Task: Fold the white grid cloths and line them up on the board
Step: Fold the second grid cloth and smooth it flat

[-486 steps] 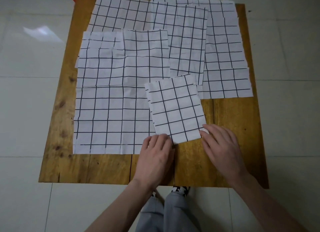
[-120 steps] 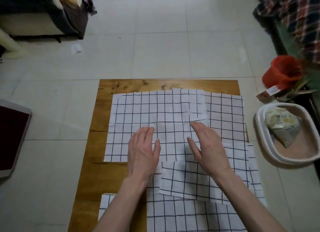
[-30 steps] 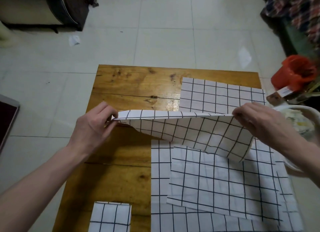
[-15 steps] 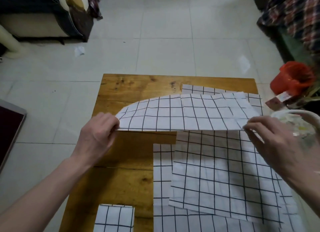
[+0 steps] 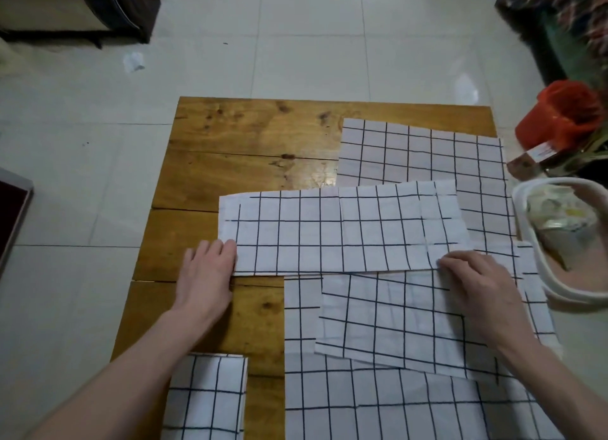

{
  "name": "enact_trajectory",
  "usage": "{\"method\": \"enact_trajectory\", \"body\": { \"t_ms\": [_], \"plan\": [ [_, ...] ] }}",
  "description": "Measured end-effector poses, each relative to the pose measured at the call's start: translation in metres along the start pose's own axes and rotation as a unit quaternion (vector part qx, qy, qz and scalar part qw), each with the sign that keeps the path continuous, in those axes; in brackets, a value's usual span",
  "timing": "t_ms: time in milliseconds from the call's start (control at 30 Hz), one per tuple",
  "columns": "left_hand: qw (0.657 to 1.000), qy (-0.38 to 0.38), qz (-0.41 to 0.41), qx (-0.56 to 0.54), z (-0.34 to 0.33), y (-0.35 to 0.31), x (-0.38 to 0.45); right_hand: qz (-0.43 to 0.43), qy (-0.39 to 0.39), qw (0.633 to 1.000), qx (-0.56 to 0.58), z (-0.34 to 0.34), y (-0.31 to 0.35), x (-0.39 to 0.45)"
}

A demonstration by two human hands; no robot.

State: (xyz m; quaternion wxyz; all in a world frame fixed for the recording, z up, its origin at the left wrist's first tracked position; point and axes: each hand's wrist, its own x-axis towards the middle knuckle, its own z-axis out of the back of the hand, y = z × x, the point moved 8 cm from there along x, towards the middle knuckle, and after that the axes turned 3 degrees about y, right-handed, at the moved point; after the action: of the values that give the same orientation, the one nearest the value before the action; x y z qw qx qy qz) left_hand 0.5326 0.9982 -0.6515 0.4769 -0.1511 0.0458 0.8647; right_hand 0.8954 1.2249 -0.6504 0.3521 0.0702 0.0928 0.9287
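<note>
A white grid cloth (image 5: 342, 232), folded in half into a long strip, lies flat across the middle of the wooden board (image 5: 250, 133). My left hand (image 5: 205, 275) rests with straight fingers on its near left corner. My right hand (image 5: 480, 288) holds its near right corner with bent fingertips. A small folded cloth (image 5: 207, 400) sits at the board's near left, partly under my left forearm. Unfolded cloths lie at the far right (image 5: 421, 153) and the near right (image 5: 388, 318), overlapping one another.
A white basin (image 5: 575, 294) with wrapped items stands on the floor just right of the board, close to my right hand. A red bucket (image 5: 562, 117) is behind it. Dark furniture (image 5: 108, 5) stands far left. The board's far left shows bare wood.
The cloth I held up by two corners has come down flat on the board, folded in half. Both hands dropped with it and now sit at its near corners.
</note>
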Motion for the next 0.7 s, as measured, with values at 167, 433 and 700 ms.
{"method": "enact_trajectory", "body": {
  "t_ms": [167, 433, 700],
  "plan": [
    [0.999, -0.031, -0.013, -0.020, 0.008, -0.027, -0.031, 0.013, 0.009, 1.000, 0.025, 0.001, 0.034, -0.017],
    [0.965, 0.017, -0.262, 0.020, -0.049, -0.123, -0.045, 0.123, 0.117, 0.985, -0.013, -0.058, 0.160, -0.006],
    [0.979, 0.007, -0.203, 0.021, -0.068, -0.108, -0.049, 0.077, 0.165, 0.983, -0.030, -0.078, 0.150, -0.004]
  ]
}}
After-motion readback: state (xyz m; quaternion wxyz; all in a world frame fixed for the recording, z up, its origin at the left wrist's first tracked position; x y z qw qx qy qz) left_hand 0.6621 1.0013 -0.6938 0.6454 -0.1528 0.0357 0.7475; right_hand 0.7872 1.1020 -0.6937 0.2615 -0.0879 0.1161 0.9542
